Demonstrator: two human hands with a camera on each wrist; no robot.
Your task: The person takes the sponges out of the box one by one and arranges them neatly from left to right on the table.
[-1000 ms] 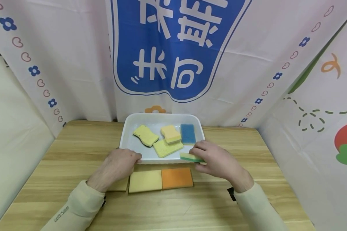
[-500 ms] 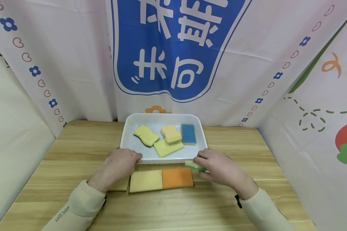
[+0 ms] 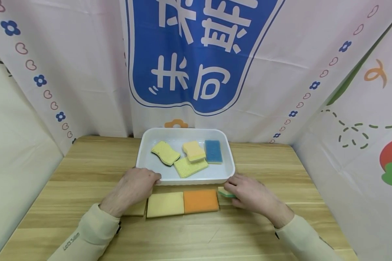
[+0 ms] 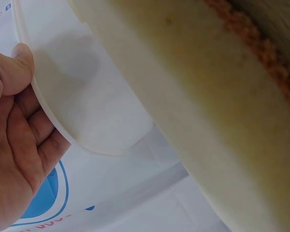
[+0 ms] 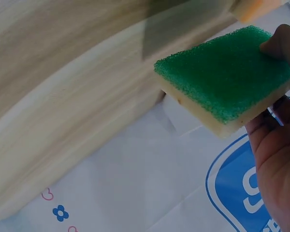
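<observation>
My left hand (image 3: pixel 134 188) grips the front left of a white plastic tray (image 3: pixel 183 182), thumb on the rim and fingers below it, as the left wrist view shows on the tray wall (image 4: pixel 96 82). My right hand (image 3: pixel 253 195) pinches a scouring sponge (image 3: pixel 226 193) just off the tray's front right corner. In the right wrist view this sponge (image 5: pixel 222 72) has a green scrub face and a cream foam side, with the thumb on the green. It is held above the table, right of an orange sponge (image 3: pixel 200 201).
Inside the tray lie a wavy yellow sponge (image 3: pixel 165 154), a flat yellow one (image 3: pixel 190 167) under a pale yellow block (image 3: pixel 193 150), and a blue-topped sponge (image 3: pixel 213 151). Before the tray, a cream sponge (image 3: pixel 165 204) abuts the orange one; another (image 3: pixel 135 209) is partly hidden by my left wrist.
My right hand has carried the green-and-cream sponge from over the tray's front right rim toward me and to the right. The left hand and tray have stayed in place.
</observation>
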